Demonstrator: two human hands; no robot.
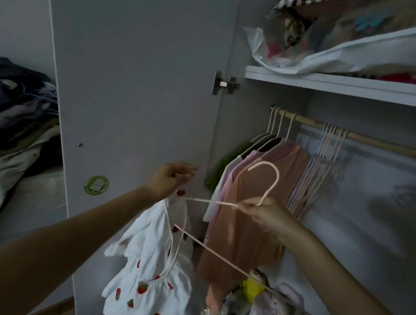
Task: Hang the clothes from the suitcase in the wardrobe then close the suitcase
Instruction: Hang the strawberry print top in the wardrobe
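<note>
At the centre of the frame, low down, the white strawberry-print dress (153, 271) hangs from my left hand (169, 179), whose fingers are curled and pinching its thin strap up near the left tip of the pink hanger (261, 190). My right hand (265, 212) grips that hanger at its neck, fingers closed round the wire just under the hook, which curls up above my knuckles. One hanger arm runs straight left from my right hand to the dress strap; the lower bar slants down toward the lower right of the frame, passing in front of the dress's upper part.

Behind the hanger, right of centre, several tops (248, 191) hang on the wooden rail (393, 147): green, white, pink and a salmon one nearest me. Just to their right a bunch of bare hangers (315, 179) hangs on the same rail. Below them, at the bottom of the frame, sit bags of bundled fabric (272, 309). Above the rail, a white shelf (349, 84) carries plastic-wrapped bedding (369, 44) in the upper right. The open wardrobe door (134, 64) fills the upper middle, with a green round sticker (96, 185) on it. At the left edge lies a pile of dark and pale clothes (10, 109).
</note>
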